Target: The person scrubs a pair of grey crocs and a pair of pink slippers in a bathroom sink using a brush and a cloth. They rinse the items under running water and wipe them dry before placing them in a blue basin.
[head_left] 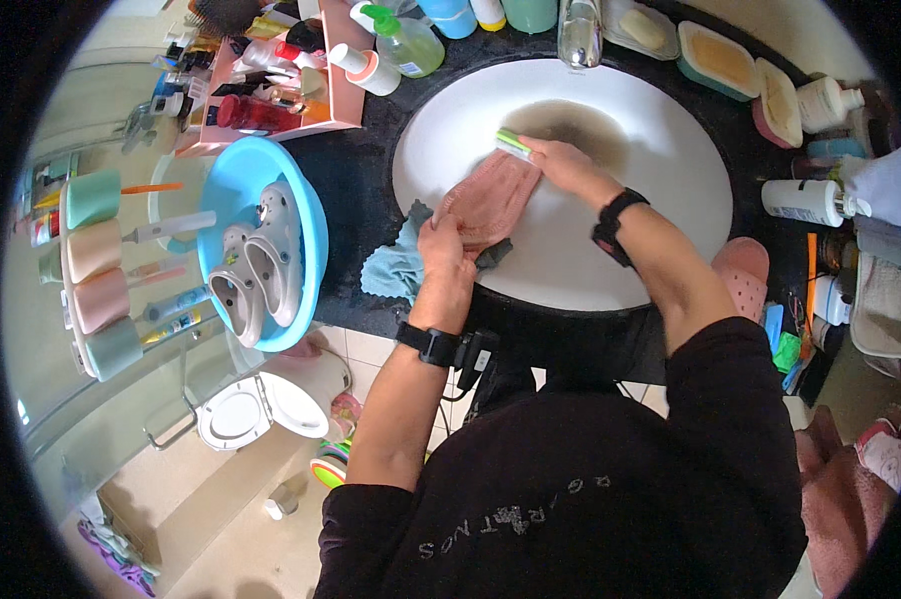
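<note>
My left hand (pixel 446 245) grips one end of a pink slipper (pixel 493 196), its patterned sole turned up, over the near left of a white oval sink (pixel 667 217). My right hand (pixel 570 171) holds a scrubbing brush (pixel 513 142) with a green back and pale bristles against the slipper's far end. Murky grey-brown water (pixel 581 127) lies in the basin below the chrome faucet (pixel 580 37). A teal cloth (pixel 394 262) rests on the sink's left rim, partly under my left hand. Another pink slipper (pixel 742 273) with holes stands at the right rim.
Left on the black counter (pixel 353 195), a blue basin (pixel 319 239) holds two grey clogs (pixel 274 254). Behind it stands a pink organizer (pixel 345 75) full of cosmetics. A green-pump soap bottle (pixel 409 49), soap dishes (pixel 720 60) and a white pump bottle (pixel 802 202) surround the sink.
</note>
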Action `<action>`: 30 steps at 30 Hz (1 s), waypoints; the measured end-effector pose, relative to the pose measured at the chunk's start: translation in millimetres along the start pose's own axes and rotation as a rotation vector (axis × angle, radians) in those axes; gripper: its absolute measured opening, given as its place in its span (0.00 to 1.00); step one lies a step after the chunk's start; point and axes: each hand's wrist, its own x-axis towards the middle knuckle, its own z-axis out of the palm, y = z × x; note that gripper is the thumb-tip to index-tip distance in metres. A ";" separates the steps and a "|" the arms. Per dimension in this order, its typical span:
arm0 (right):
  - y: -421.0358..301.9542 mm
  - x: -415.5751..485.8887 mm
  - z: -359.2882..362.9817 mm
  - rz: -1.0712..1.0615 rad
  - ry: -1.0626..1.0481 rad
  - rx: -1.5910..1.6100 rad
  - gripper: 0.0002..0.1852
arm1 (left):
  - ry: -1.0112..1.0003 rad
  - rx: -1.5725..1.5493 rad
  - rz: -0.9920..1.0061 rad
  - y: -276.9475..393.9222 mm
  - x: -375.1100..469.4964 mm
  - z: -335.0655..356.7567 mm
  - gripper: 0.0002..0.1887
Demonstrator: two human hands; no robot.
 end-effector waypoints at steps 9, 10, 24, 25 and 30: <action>28.2 -11.9 3.0 -0.026 -0.003 0.033 0.22 | -0.012 -0.009 0.043 -8.6 1.9 -2.7 0.17; 27.5 -10.5 2.9 -0.100 0.040 0.061 0.23 | -0.009 -0.049 0.067 -9.2 1.8 -2.6 0.18; 37.5 -32.9 -14.8 0.606 0.222 -0.199 0.24 | -0.269 -0.090 -0.012 -3.6 1.7 -8.4 0.25; 22.6 -34.0 -5.9 0.421 0.221 -0.078 0.23 | -0.315 -0.205 -0.051 -1.2 0.2 -8.2 0.27; -83.5 -64.1 21.7 -0.043 -0.036 0.039 0.21 | -0.378 -0.415 -0.210 12.1 -17.7 -12.1 0.41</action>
